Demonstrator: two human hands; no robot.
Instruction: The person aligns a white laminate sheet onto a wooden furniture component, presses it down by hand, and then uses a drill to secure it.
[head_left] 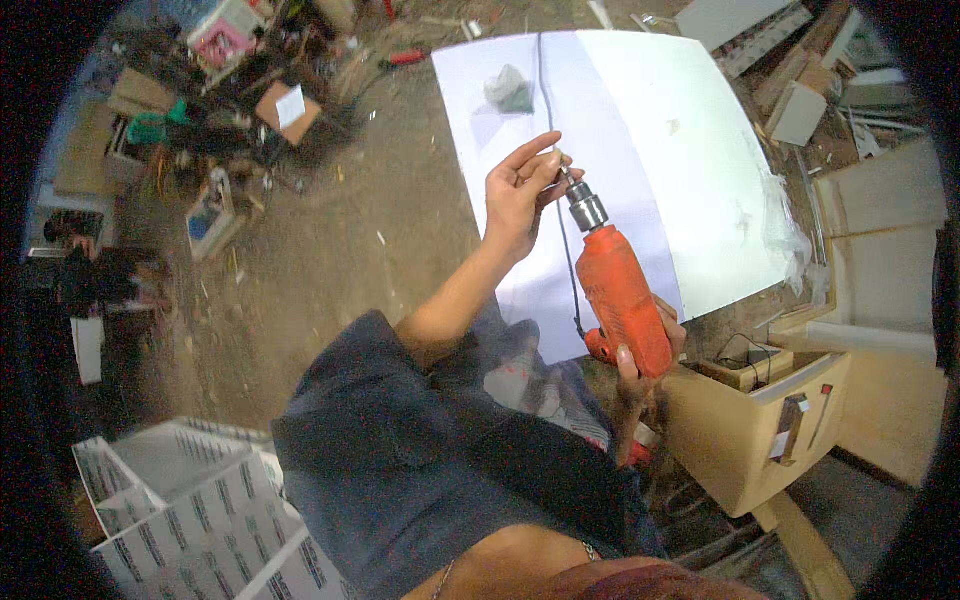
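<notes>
A red power drill (618, 290) with a silver chuck (587, 207) points away from me, above a large white sheet (690, 170). My right hand (640, 362) wraps round its handle end, partly hidden by the drill body. At the far end, my left hand (518, 195) pinches around the thin bit (568, 175) that sticks out of the chuck. The fingertips cover the bit's tip, and one finger stretches out past it. A dark power cord (565, 245) runs from the handle end across the sheet.
A crumpled clear plastic bag (509, 88) lies on the sheet's far left part. To the right stands a tan open box (745, 435) with cables in it. White printed panels (200, 510) are at lower left. Scattered clutter and a cardboard piece (285, 115) lie far left.
</notes>
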